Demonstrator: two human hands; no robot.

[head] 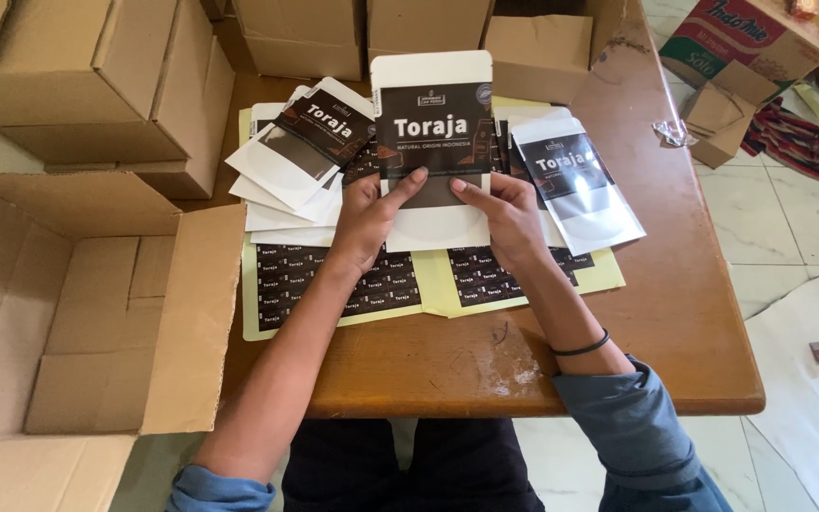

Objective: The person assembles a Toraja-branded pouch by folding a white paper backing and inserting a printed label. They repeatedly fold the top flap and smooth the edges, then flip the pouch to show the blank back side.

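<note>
**A:** Where is the white pouch (433, 152) right now?

**B:** You have it flat on the wooden worktop (675, 284), in front of you near the middle. It is a white pouch with a large black label across its upper half. Your left hand (367, 218) has its grip clamped on the pouch's lower left edge, thumb pressed on the front face. Your right hand (509, 218) is clamped on the lower right edge the same way, thumb on the label's lower border.

**A:** What lies around the pouch?

**B:** Just left of the pouch, a fanned stack of similar pouches (300, 152) lies at a tilt, partly under your left hand. Just right of the pouch, one more pouch with a clear window (580, 185) lies slanted, touching your right hand's far side. Beneath the pouch and nearer to you, yellow backing sheets of small black stickers (334, 284) spread across the worktop, running under both wrists.

**A:** And farther out?

**B:** Well to the left of the pouch, an open cardboard box (68, 313) stands beside the worktop with its flaps spread. Beyond the pouch, closed cardboard boxes (78, 66) are stacked along the far edge. A thin black band (582, 347) sits on your right wrist, nearer to you than the pouch.
</note>
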